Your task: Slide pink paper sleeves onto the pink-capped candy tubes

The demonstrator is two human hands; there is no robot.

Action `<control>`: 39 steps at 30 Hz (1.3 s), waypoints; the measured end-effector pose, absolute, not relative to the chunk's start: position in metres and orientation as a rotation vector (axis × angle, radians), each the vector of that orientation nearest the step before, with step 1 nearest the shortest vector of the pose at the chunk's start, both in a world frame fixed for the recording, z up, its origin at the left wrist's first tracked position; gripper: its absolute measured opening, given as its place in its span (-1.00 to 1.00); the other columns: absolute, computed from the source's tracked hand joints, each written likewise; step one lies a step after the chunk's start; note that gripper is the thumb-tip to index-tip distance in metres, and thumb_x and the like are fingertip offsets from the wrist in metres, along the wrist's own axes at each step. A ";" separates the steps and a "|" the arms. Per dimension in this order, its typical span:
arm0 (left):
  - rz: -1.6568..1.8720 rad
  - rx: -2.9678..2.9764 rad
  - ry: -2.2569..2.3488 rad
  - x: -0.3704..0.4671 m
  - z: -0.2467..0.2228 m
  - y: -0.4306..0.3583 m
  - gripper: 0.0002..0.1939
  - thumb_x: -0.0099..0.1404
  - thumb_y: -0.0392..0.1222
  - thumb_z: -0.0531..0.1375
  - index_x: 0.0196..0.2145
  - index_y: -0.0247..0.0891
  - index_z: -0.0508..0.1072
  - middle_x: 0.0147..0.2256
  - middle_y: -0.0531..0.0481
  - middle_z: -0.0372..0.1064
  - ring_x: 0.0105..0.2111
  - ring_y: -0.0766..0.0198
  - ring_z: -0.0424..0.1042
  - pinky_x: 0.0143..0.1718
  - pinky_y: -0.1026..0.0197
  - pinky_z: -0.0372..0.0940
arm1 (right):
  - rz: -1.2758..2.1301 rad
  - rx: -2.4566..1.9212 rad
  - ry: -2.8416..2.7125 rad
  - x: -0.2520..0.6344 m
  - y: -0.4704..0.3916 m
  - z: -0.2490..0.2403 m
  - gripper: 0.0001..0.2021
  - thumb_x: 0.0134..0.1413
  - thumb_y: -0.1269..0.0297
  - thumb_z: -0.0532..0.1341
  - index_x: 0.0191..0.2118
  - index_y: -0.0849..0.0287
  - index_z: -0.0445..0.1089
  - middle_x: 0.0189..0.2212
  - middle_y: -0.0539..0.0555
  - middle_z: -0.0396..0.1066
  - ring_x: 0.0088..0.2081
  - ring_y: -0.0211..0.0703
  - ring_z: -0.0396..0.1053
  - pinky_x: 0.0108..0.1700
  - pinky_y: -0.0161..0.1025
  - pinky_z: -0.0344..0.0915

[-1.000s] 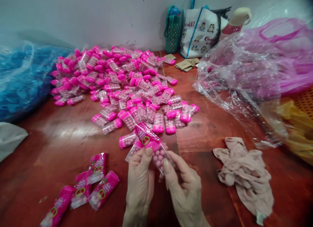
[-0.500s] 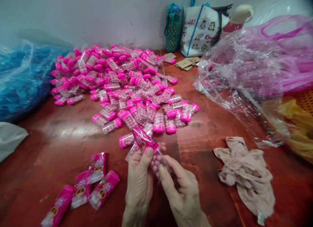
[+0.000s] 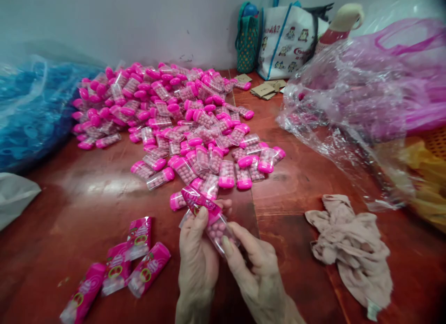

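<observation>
"Peeking in at the far left, a corner of white sheeting [image 3: 17,198], and behind it a clear bag full of blue pieces [image 3: 38,115]!"

"Then four wrapped pink packs [image 3: 149,268], lying close together on the red-brown table [image 3: 292,277]. What's behind them?"

"A big heap of pink-capped tubes [image 3: 163,110], spilling forward along the wood, pink balls showing through the clear sides. And now the left hand [image 3: 198,254]!"

"Are its fingers clamped?"

"Thumb pressed down on a printed pink wrapper [image 3: 197,198], gripping it against the fingers behind, some of them hidden. That wrapper is around the upper end of a clear tube of pink balls [image 3: 218,231], held tilted between the two hands, just in front of the heap."

"And the right hand [image 3: 256,268]?"

"Thumb and forefinger pinch the tube's lower, bare end! The other fingers curl; I can't tell whether they touch it."

"Further right?"

"Cardboard pieces [image 3: 263,90], a white printed tote [image 3: 278,40] by the wall, crumpled clear plastic [image 3: 324,101], a rumpled beige cloth [image 3: 355,249] nearer us, and finally a pink bag [image 3: 418,54] above yellow plastic [image 3: 425,175]!"
</observation>
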State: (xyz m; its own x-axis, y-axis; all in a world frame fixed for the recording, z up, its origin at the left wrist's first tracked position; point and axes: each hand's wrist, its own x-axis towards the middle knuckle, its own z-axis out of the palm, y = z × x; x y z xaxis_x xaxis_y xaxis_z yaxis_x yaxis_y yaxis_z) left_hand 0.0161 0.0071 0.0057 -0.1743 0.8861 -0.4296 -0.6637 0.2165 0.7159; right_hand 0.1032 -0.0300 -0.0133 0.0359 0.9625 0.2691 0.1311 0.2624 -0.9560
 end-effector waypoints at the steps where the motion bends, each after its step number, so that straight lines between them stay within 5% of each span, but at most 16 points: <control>1: 1.402 0.307 1.041 0.016 0.005 0.007 -0.80 0.11 -0.14 0.22 -0.39 -0.34 0.53 -0.35 -0.13 0.50 -0.30 0.11 0.46 -0.28 0.17 0.37 | 0.911 -1.116 -1.378 0.103 -0.030 -0.013 -0.67 0.08 0.54 0.12 -0.02 0.16 0.30 -0.26 0.05 0.50 -0.28 -0.24 0.49 -0.21 -0.44 0.39; 9: 1.397 0.416 0.945 0.009 0.002 0.002 -0.61 -0.02 0.07 0.29 -0.34 -0.31 0.54 -0.31 -0.14 0.48 -0.26 0.05 0.45 -0.23 0.10 0.36 | 0.811 -1.074 -1.397 0.104 -0.029 -0.006 -0.65 0.07 0.54 0.14 0.00 0.21 0.28 -0.23 0.09 0.49 -0.29 -0.25 0.48 -0.21 -0.44 0.40; 15: 1.425 0.404 0.919 0.010 0.001 0.005 -0.82 0.18 -0.18 0.16 -0.48 -0.31 0.49 -0.42 -0.06 0.45 -0.21 0.12 0.41 -0.10 0.10 0.28 | 0.823 -1.035 -1.472 0.095 -0.035 -0.014 -0.66 0.10 0.55 0.08 0.01 0.23 0.26 -0.35 0.09 0.46 -0.28 -0.16 0.46 -0.20 -0.33 0.41; 23: 1.214 0.571 0.819 0.010 0.006 0.001 -0.84 0.16 -0.16 0.18 -0.45 -0.29 0.48 -0.46 -0.07 0.43 -0.13 0.08 0.36 0.00 0.10 0.19 | 0.745 -1.030 -1.430 0.103 -0.034 -0.014 -0.56 0.08 0.55 0.10 0.10 0.19 0.20 -0.13 0.12 0.45 -0.18 -0.19 0.46 -0.12 -0.39 0.39; 29: 1.251 0.333 0.937 0.009 0.003 0.002 -0.61 0.17 0.07 0.15 -0.24 -0.32 0.51 -0.24 -0.20 0.48 -0.23 0.09 0.44 -0.20 0.13 0.33 | 0.858 -1.115 -1.324 0.101 -0.028 -0.016 -0.67 0.09 0.54 0.11 -0.02 0.20 0.32 -0.22 0.08 0.50 -0.24 -0.22 0.49 -0.19 -0.43 0.41; 34: 1.303 0.381 0.964 0.014 0.004 0.004 -0.77 0.22 -0.15 0.14 -0.30 -0.31 0.52 -0.28 -0.14 0.49 -0.24 0.14 0.45 -0.22 0.17 0.34 | 0.904 -1.164 -1.240 0.096 -0.029 -0.022 -0.69 0.10 0.51 0.11 -0.04 0.14 0.34 -0.22 0.05 0.51 -0.26 -0.21 0.50 -0.23 -0.41 0.43; 39: 1.270 0.392 0.977 0.014 0.005 0.003 -0.75 0.24 -0.14 0.11 -0.30 -0.33 0.52 -0.29 -0.15 0.49 -0.22 0.14 0.45 -0.22 0.20 0.34 | 0.893 -1.160 -1.223 0.095 -0.030 -0.020 -0.68 0.09 0.52 0.11 -0.04 0.13 0.34 -0.26 0.02 0.53 -0.31 -0.24 0.51 -0.28 -0.44 0.43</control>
State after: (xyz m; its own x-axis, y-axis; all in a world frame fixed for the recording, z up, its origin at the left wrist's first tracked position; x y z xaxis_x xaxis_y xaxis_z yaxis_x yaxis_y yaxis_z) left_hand 0.0138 0.0032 0.0047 -0.0176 0.9194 -0.3930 -0.6154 0.2998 0.7290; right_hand 0.0949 -0.0298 -0.0196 0.1611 0.9607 0.2260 0.0770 0.2161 -0.9733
